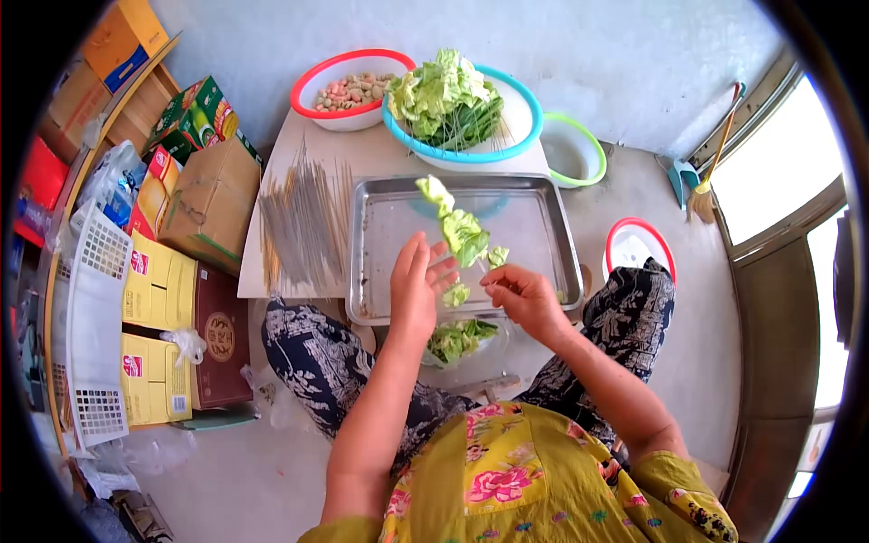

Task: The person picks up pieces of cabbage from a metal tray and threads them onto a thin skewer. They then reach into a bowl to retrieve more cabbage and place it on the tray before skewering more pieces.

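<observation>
Over the metal tray [371, 244], my left hand [418, 282] is held with its fingers apart, beside a row of green leaf pieces [465, 237]. My right hand [525, 297] is pinched near the lower end of that row; what lies between its fingertips is too small to make out. A smaller leaf piece [455, 295] is by my left fingertips. Below the tray's front edge, between my knees, sits a heap of leaves [460, 341]. Many thin skewers [308, 222] lie left of the tray. Behind it, a blue-rimmed basin [529, 104] holds leafy greens [448, 95].
A red-rimmed basin [308, 77] of small pinkish pieces stands at the back left. Right of the table are a green-rimmed basin [593, 149] and a red-rimmed bucket [665, 244]. Boxes [208, 195] and a white rack [95, 317] line the left. A broom [704, 195] leans at the right.
</observation>
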{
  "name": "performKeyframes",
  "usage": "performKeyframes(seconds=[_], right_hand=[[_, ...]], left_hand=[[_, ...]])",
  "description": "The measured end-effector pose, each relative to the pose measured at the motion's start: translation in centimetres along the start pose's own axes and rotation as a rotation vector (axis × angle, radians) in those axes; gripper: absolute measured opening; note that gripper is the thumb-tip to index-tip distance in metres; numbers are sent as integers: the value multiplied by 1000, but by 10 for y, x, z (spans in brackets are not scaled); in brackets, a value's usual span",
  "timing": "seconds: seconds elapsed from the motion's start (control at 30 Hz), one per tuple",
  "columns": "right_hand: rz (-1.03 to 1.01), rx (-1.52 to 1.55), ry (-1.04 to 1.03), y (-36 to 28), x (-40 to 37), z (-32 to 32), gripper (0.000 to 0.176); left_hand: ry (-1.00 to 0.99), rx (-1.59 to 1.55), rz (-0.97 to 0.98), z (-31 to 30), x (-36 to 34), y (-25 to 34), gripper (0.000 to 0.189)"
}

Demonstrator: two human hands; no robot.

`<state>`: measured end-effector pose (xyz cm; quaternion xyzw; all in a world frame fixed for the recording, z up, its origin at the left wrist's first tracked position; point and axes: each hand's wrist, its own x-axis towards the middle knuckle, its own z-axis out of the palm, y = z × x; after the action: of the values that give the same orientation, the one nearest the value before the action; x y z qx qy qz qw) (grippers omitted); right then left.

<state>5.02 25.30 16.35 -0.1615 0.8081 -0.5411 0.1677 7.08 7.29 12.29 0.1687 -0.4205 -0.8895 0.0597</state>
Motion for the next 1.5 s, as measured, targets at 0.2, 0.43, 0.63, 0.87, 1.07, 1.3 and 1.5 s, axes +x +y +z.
performKeyframes(seconds=[0.2, 0.43, 0.63, 0.87, 1.07, 1.3, 1.5], right_hand=[[-32, -16, 79, -29, 85, -49, 11], [-55, 39, 108, -55, 225, -52, 9], [-13, -140, 196, -61, 324, -30, 9], [64, -343, 133, -52, 363, -12, 12], [37, -271, 118, -55, 345, -18, 17], [-237, -193, -12, -53, 236, -53, 21], [-106, -96, -49, 17, 108, -75, 16]], left_hand=[[-18, -129, -53, -4, -2, 6, 32], [-69, -191, -86, 0, -3, 5, 31], [-76, -228, -140, 0, -6, 11, 30], [-54, -232, -142, -3, -5, 18, 28], [-39, -215, -118, -7, 0, 14, 29], [-11, -148, -41, -18, 8, 7, 25], [50, 99, -19, -37, 14, -9, 22]])
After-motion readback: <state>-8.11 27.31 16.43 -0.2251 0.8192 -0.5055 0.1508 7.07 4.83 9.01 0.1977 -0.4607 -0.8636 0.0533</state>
